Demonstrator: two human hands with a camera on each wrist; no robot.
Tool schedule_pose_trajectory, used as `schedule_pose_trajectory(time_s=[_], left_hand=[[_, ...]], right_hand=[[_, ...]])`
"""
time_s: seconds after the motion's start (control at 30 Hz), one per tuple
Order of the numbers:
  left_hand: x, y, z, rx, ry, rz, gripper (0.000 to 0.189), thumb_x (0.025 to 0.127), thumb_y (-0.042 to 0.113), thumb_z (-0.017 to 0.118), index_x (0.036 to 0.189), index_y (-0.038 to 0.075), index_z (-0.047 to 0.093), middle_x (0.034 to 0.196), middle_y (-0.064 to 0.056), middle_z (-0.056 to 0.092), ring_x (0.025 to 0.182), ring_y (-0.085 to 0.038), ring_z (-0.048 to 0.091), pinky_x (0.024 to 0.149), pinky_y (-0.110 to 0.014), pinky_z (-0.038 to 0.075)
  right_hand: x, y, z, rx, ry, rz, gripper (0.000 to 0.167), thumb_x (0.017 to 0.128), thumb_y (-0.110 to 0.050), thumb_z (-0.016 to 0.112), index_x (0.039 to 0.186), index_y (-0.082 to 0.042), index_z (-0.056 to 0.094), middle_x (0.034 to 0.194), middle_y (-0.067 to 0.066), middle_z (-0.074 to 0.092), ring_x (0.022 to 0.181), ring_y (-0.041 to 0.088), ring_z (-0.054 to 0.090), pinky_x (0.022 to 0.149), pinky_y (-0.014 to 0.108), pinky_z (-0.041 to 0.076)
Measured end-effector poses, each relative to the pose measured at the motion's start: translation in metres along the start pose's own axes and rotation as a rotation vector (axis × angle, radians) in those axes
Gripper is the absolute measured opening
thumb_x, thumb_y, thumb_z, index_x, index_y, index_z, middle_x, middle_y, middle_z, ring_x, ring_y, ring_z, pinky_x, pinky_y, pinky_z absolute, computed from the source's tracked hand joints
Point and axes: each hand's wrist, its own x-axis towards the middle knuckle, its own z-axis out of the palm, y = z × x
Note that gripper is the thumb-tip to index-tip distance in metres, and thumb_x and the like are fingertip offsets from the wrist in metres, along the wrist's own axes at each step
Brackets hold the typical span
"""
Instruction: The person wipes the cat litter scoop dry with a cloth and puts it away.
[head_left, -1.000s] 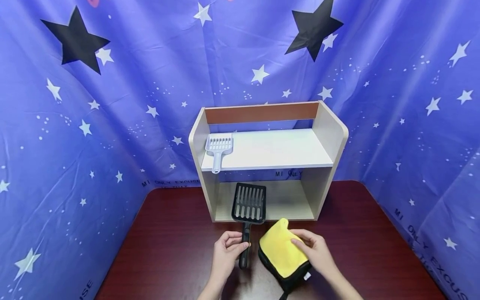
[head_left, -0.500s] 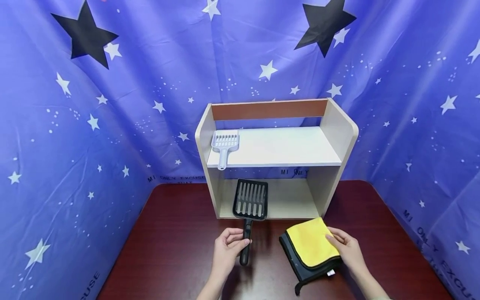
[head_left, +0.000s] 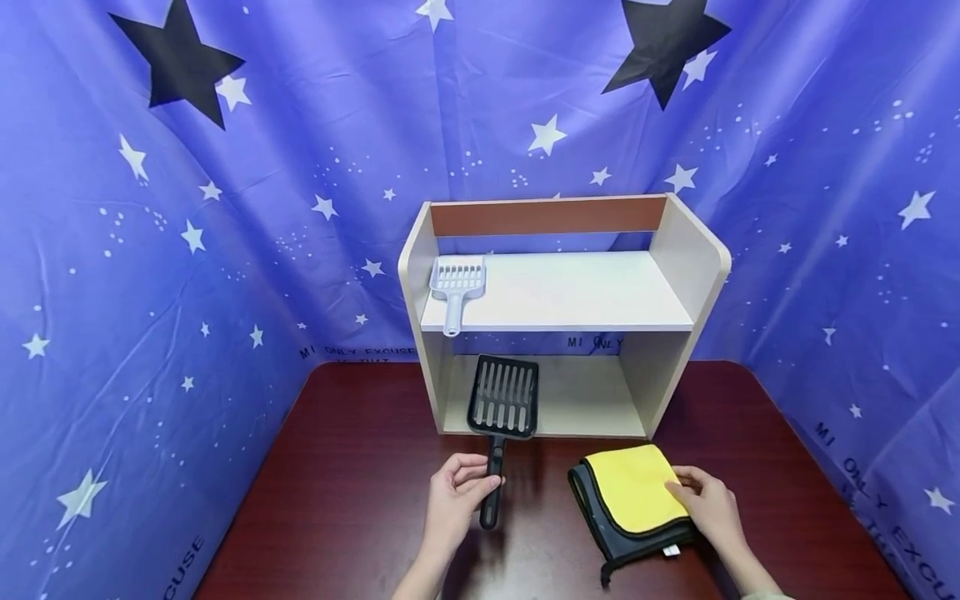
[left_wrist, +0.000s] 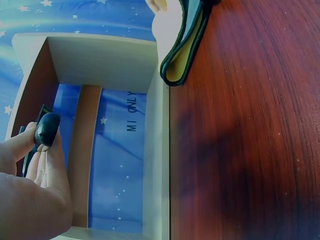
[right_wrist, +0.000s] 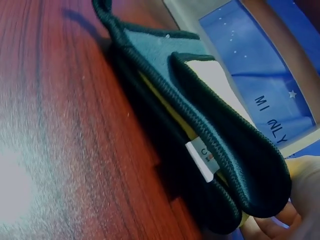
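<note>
My left hand (head_left: 459, 500) pinches the handle of a black slotted litter scoop (head_left: 504, 396), held above the table with its head toward the shelf. In the left wrist view the rounded handle end (left_wrist: 48, 129) shows between thumb and fingers. My right hand (head_left: 708, 504) grips the right edge of a folded cloth (head_left: 637, 487), yellow on top and dark grey beneath with black trim. The right wrist view shows the cloth's folded layers (right_wrist: 220, 140) and a small white tag (right_wrist: 202, 160), close over the table.
A two-level shelf unit (head_left: 671, 367) stands at the back of the dark red table (head_left: 360, 467). A light grey-blue litter scoop (head_left: 457, 287) lies on its upper board at the left. Blue star-patterned curtains (head_left: 337, 208) hang around the table.
My right hand has carried the cloth rightward, away from the scoop, and it now lies flatter. The left hand keeps holding the black scoop in nearly the same place. The head view has shifted slightly.
</note>
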Motion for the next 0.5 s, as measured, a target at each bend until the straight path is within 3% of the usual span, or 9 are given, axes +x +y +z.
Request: schedule_pose_trajectory(time_s=[0.3,0.5], left_hand=[[0.001,0.006,0.003,-0.002,-0.014,0.009,0.039,0.083,-0.004,0.075,0.115,-0.016,0.055,0.106,-0.032,0.07,0.079,-0.011,0.075,0.073,-0.026,0.061],[0.002,0.018,0.006,-0.019,-0.03,0.032,0.04,0.081,-0.005,0.076,0.114,-0.016,0.056,0.103,-0.029,0.071,0.08,-0.011,0.075,0.074,-0.026,0.061]], right_hand=[[0.001,0.011,0.004,-0.126,-0.002,-0.01,0.026,0.081,-0.02,0.079,0.101,-0.006,0.073,0.085,0.003,0.073,0.065,-0.008,0.052,0.059,0.028,0.044],[0.0,0.007,0.003,-0.121,0.032,-0.022,0.029,0.081,-0.02,0.079,0.106,-0.007,0.071,0.088,0.004,0.073,0.066,-0.01,0.051,0.06,0.027,0.043]])
